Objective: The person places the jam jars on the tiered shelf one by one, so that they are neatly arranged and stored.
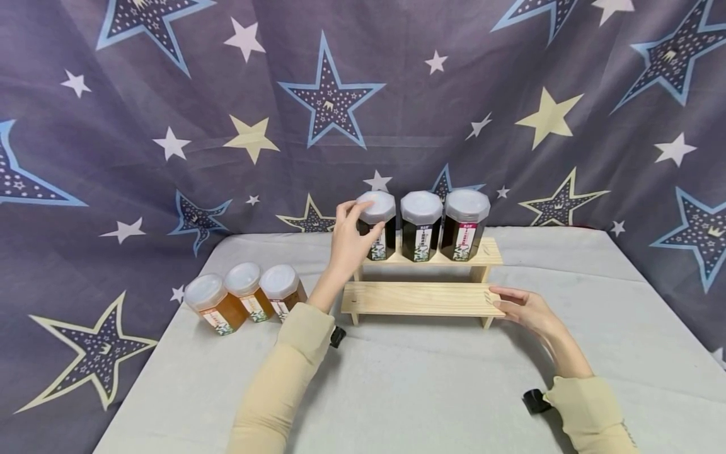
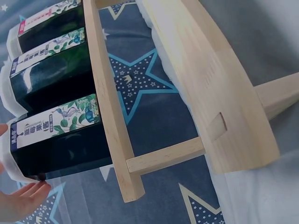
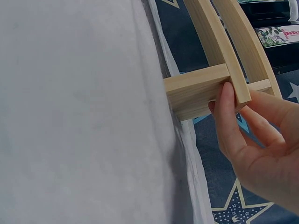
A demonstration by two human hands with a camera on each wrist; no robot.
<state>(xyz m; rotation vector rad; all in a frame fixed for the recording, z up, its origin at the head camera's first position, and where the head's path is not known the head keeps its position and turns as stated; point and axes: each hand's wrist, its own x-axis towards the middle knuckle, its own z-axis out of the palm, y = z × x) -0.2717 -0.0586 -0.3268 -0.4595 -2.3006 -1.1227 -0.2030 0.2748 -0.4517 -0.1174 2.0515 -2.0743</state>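
Observation:
Three dark jam jars with white lids stand in a row on the upper tier of a two-step wooden rack (image 1: 420,299). My left hand (image 1: 347,244) grips the leftmost jar (image 1: 378,246) around its lid, with the thumb at the front. Beside it are the middle jar (image 1: 421,234) and the right jar (image 1: 465,227), whose label is pink and white. In the left wrist view only the fingertips (image 2: 36,191) show at the held jar's lid end. My right hand (image 1: 532,311) pinches the right end of the lower board between thumb and fingers.
Three amber-to-brown jars with white lids, the left one (image 1: 218,309), the middle one (image 1: 249,293) and the right one (image 1: 283,290), stand left of the rack on the grey-white tablecloth (image 1: 431,391). A star-patterned curtain (image 1: 397,57) hangs right behind the table.

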